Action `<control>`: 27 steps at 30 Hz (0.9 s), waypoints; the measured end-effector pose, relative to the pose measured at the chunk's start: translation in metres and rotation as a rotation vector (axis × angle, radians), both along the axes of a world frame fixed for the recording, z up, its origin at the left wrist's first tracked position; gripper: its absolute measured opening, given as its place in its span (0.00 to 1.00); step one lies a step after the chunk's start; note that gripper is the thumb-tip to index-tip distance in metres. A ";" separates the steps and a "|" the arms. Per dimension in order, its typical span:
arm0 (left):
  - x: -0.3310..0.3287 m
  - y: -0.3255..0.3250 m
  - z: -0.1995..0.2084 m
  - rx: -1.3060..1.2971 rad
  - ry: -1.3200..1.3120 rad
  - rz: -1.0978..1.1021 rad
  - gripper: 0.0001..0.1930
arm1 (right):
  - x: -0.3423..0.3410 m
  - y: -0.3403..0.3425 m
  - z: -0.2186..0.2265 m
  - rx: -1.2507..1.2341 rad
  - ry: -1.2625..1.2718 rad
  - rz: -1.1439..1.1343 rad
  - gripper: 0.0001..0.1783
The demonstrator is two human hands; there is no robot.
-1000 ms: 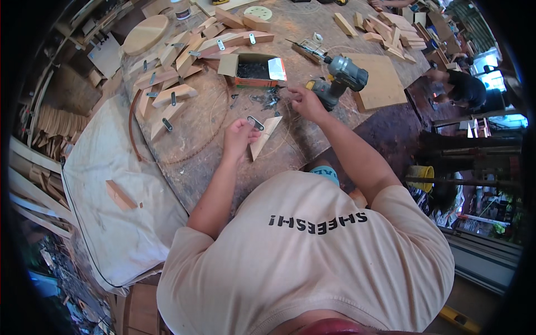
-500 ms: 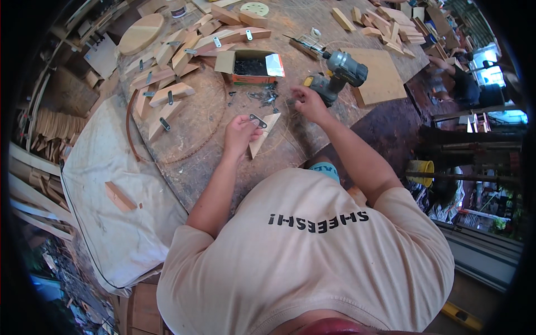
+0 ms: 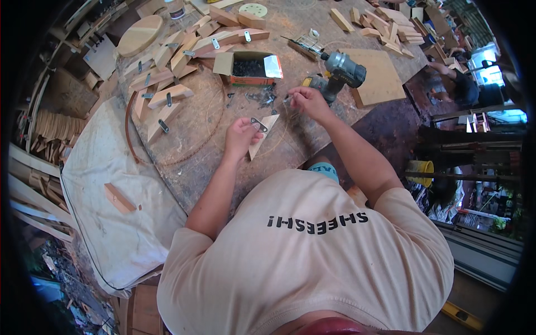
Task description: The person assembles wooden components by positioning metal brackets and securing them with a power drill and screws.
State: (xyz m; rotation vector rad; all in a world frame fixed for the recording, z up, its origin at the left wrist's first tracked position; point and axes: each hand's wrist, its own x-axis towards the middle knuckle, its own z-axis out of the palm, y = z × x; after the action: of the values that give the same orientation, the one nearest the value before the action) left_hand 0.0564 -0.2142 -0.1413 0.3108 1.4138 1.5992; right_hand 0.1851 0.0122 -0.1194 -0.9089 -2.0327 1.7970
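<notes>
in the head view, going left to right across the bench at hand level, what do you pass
White cloth → wedge with a metal plate → left hand → triangular wood piece with a metal bracket → right hand → cordless drill → flat wooden board.

— What carries everything here?

— A worn round wooden workbench. An open cardboard box of dark screws sits near its middle.

— And around the box?

— Loose screws just in front of it. Left of it, wooden wedges with metal plates on them. Right of it, a cordless drill lying beside a flat plywood square. Beyond the box, more wood offcuts.
</notes>
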 end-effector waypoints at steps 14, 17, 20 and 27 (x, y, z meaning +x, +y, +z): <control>-0.001 0.006 -0.012 0.007 0.163 -0.033 0.06 | -0.001 -0.032 0.015 0.159 -0.026 0.379 0.11; 0.005 0.013 -0.015 -0.006 0.164 -0.052 0.05 | 0.004 -0.066 0.004 -0.061 -0.020 0.408 0.10; 0.007 0.013 -0.005 -0.016 0.212 -0.114 0.06 | 0.005 -0.083 -0.019 -0.163 0.103 0.294 0.05; -0.001 0.001 0.014 -0.140 1.142 -0.313 0.20 | 0.027 -0.094 -0.019 -0.158 -0.073 0.318 0.07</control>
State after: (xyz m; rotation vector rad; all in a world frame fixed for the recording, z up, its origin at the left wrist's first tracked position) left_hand 0.0558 -0.2132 -0.1273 1.4386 2.1316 1.0270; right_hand 0.2123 -0.0816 -0.1382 -0.7325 -2.2084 2.1440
